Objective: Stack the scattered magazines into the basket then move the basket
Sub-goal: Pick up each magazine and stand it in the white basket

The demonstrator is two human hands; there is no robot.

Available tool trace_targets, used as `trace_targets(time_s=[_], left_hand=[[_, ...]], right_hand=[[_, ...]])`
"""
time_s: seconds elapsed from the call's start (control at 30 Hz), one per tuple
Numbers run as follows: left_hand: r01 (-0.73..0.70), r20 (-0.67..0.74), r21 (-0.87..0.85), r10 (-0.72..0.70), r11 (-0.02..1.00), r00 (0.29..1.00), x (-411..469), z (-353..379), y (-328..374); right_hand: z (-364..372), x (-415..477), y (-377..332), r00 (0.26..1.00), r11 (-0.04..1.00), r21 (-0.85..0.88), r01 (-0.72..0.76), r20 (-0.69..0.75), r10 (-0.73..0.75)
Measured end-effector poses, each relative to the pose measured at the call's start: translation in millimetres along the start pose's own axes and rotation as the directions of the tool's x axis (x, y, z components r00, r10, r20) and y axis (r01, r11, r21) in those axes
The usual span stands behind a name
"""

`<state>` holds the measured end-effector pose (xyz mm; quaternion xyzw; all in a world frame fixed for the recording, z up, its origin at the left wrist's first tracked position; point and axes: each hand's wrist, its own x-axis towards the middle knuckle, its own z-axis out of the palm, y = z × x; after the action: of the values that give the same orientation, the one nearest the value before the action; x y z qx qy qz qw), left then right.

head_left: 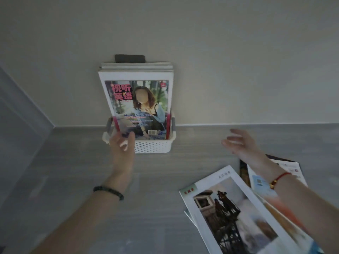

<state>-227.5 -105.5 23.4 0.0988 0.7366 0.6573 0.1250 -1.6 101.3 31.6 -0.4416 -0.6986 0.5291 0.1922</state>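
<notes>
Magazines (135,99) stand upright in the basket (152,146), the left hand (121,143) pinching the front one's lower corner and the right hand (238,143) hovering beside the basket with fingers (238,133) spread; seat that magazine squarely before fetching the loose magazines (229,208) lying right of the basket.

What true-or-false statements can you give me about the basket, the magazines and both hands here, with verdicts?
1. The left hand grips the lower corner of the glossy magazine with a woman on its cover, which stands in the white perforated plastic basket. True.
2. The right hand holds a magazine. False: its fingers are spread and hold nothing.
3. Every magazine is in the basket. False: several loose magazines lie on the grey surface at the lower right.
4. The basket stands at the foot of the pale wall. True.
</notes>
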Motion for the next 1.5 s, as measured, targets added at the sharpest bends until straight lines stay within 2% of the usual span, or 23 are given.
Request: trace_targets(time_s=[0.13, 0.27, 0.4, 0.53, 0.7, 0.8, 0.9, 0.97, 1.03, 1.1, 1.17, 1.23, 1.33, 1.4, 1.5], left_hand=[[0.251, 0.092, 0.103, -0.261, 0.962, 0.961, -90.3, 25.2, -50.5], [0.384, 0.186, 0.146, -0.406, 0.912, 0.895, -175.4, 51.6, -82.8], [0.385, 0.250, 0.190, -0.424, 0.903, 0.871, -238.8, 66.8, -104.1], [0.341, 0.308, 0.295, -0.427, 0.892, 0.850, -273.0, 79.5, -110.7], [0.395, 0.331, 0.174, -0.431, 0.902, 0.839, -280.4, 84.2, -98.5], [0.375, 0.378, 0.224, -0.435, 0.899, 0.817, -277.4, 86.2, -94.5], [0.364, 0.396, 0.261, -0.443, 0.894, 0.804, -275.2, 93.1, -87.8], [0.368, 0.378, 0.312, -0.469, 0.876, 0.798, -271.7, 98.5, -86.8], [0.383, 0.329, 0.342, -0.492, 0.858, 0.806, -269.3, 101.1, -86.5], [0.442, 0.280, 0.232, -0.495, 0.866, 0.823, -267.0, 99.3, -88.5], [0.462, 0.261, 0.160, -0.489, 0.872, 0.833, -267.7, 92.3, -85.6], [0.437, 0.242, 0.181, -0.470, 0.881, 0.849, -267.3, 85.2, -76.7], [0.375, 0.251, 0.113, -0.391, 0.920, 0.885, -260.6, 75.2, -52.8], [0.417, 0.286, 0.017, -0.404, 0.909, 0.869, -254.9, 66.4, -25.5], [0.488, 0.447, -0.161, -0.377, 0.858, 0.811, -239.2, 48.3, 11.9]], right_hand=[[-35.5, -49.1, 65.7, 0.989, 0.985, -0.089, -0.147, 0.017, 0.149], [-61.6, -94.3, 118.7, 0.972, 0.936, -0.271, -0.223, 0.017, 0.236], [-79.5, -121.6, 152.4, 0.983, 0.898, -0.405, -0.172, -0.015, 0.181], [-76.0, -135.4, 169.1, 0.991, 0.889, -0.447, -0.099, 0.041, 0.131], [-78.4, -141.2, 169.1, 0.985, 0.916, -0.371, -0.150, 0.018, 0.169], [-71.9, -155.2, 158.1, 1.000, 0.921, -0.390, 0.014, 0.031, -0.002], [-59.6, -178.8, 145.6, 0.973, 0.860, -0.467, 0.207, 0.191, -0.130], [-47.7, -196.6, 138.5, 0.919, 0.846, -0.415, 0.335, 0.342, -0.197], [-33.7, -209.9, 134.2, 0.834, 0.793, -0.373, 0.481, 0.475, -0.281], [-23.0, -216.8, 134.0, 0.774, 0.755, -0.373, 0.540, 0.572, -0.272], [-17.7, -217.6, 135.4, 0.768, 0.771, -0.372, 0.517, 0.600, -0.226], [-17.1, -214.5, 130.5, 0.803, 0.837, -0.319, 0.444, 0.557, -0.213], [-21.4, -203.0, 115.3, 0.875, 0.962, -0.145, 0.230, 0.464, -0.139], [-25.3, -190.5, 107.3, 0.912, 0.993, -0.070, 0.091, 0.406, -0.055], [-26.3, -169.8, 92.5, 0.913, 0.986, 0.132, -0.100, 0.406, 0.038]])
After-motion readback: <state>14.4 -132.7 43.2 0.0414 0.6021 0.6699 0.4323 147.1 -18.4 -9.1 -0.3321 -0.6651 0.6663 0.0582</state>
